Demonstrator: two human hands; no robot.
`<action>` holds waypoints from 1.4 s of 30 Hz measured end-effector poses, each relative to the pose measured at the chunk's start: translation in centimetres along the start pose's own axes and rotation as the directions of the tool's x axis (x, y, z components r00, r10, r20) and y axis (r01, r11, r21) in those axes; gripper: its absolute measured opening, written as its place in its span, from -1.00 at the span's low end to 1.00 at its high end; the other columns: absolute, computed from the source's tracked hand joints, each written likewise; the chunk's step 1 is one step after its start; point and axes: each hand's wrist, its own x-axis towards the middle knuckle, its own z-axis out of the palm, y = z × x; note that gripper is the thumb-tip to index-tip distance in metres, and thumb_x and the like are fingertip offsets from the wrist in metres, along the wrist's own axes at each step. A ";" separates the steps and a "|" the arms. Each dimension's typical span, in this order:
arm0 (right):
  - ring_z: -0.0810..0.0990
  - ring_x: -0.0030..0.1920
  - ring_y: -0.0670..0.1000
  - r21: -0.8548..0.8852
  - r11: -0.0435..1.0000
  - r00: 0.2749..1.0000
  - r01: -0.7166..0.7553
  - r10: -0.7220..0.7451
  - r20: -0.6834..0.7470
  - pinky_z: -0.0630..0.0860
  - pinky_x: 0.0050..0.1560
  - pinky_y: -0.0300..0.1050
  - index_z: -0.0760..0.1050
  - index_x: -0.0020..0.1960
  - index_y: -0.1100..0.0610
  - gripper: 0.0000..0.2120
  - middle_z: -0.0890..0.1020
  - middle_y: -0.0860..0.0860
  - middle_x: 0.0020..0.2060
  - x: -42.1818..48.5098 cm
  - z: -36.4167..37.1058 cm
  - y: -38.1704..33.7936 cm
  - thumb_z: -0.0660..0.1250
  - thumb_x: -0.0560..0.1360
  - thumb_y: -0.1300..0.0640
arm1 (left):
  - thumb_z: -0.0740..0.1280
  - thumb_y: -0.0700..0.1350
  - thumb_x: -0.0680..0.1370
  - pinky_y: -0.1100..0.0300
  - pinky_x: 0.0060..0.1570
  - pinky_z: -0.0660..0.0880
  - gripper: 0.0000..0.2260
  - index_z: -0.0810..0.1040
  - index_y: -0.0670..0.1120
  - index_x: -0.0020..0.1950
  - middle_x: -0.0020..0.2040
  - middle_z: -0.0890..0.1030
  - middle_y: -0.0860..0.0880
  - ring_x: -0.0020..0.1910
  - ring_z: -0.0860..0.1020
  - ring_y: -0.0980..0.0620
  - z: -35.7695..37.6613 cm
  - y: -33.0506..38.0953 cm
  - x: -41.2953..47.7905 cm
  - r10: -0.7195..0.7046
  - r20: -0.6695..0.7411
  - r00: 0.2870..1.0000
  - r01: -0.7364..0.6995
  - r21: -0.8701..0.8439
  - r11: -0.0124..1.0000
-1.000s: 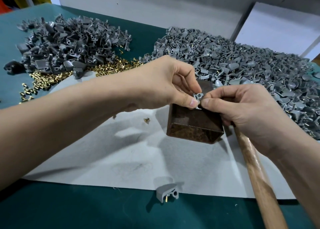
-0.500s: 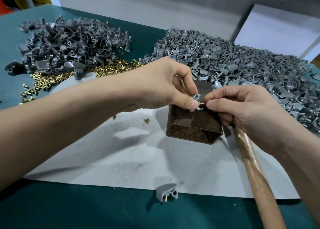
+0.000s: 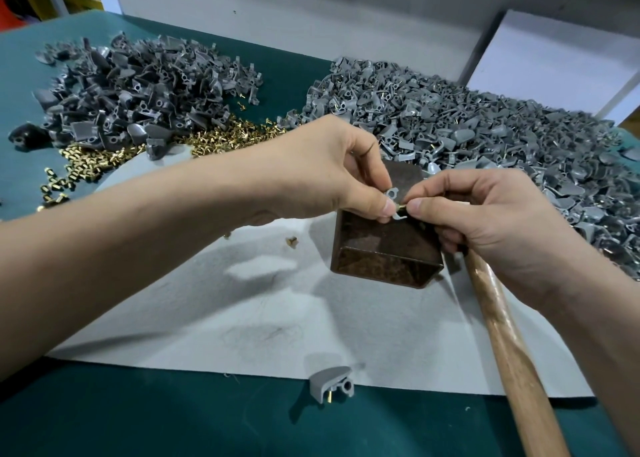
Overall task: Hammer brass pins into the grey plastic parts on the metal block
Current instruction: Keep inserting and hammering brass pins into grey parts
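Above the metal block [image 3: 381, 249], the left hand [image 3: 332, 176] is angling in, its fingers pinching a small pale grey plastic part [image 3: 392, 193] with a round hole. The right hand [image 3: 485, 214] is facing it, fingers pinching a short brass pin [image 3: 402, 207] against the part's side.

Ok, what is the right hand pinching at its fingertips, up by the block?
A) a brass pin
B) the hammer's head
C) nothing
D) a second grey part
A: a short brass pin shows at the thumb tip of the right hand, pointing at the grey part that the left hand pinches over the metal block.
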 end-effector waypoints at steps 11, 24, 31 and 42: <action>0.48 -0.58 -0.20 -0.645 0.760 0.987 -0.083 -0.026 -0.157 0.40 -0.42 -0.21 0.58 -0.27 0.06 -0.76 0.58 -0.15 -0.54 -0.9 -3.3 -2.0 0.41 0.38 -0.11 | 0.48 -0.32 0.41 0.34 -0.15 0.57 -0.83 0.61 -0.13 -0.07 -0.18 0.66 -0.01 -0.25 0.63 0.19 0.7 -0.5 -0.1 0.180 -0.018 0.983 -0.177 0.116 0.977; 0.39 -0.63 0.03 -0.094 0.865 0.867 -0.494 0.481 -0.128 0.33 -0.62 -0.24 0.44 -0.10 0.33 -0.91 0.46 0.07 -0.56 -6.9 -3.9 -1.0 0.34 0.45 0.34 | 0.43 -0.01 0.40 0.09 0.24 0.36 -0.74 0.37 0.16 -0.05 0.07 0.39 0.30 0.17 0.34 0.12 4.0 -3.1 -0.7 0.186 -0.263 0.947 -0.143 0.175 0.974; 0.25 -0.63 0.02 -0.072 0.979 0.954 -0.189 0.165 -0.249 0.17 -0.62 -0.31 0.53 -0.14 0.06 -0.88 0.36 0.04 -0.55 -9.1 -2.8 -3.8 0.30 0.52 0.24 | 0.29 -0.10 0.39 0.13 0.31 0.21 -0.89 0.41 0.01 -0.12 0.13 0.48 0.16 0.27 0.26 0.27 3.7 -3.7 -0.7 0.292 -0.296 0.910 -0.266 0.125 0.956; 0.29 -0.56 -0.04 -0.533 0.846 0.975 0.016 -0.132 -0.180 0.32 -0.45 -0.07 0.43 -0.09 0.10 -0.90 0.41 0.02 -0.55 -6.7 0.3 -5.1 0.23 0.50 0.07 | 0.44 -0.22 0.45 0.07 0.43 0.12 -0.79 0.48 0.06 -0.22 0.13 0.52 0.17 0.38 0.27 0.15 3.7 -4.3 -0.1 0.335 -0.315 0.888 -0.287 0.191 0.939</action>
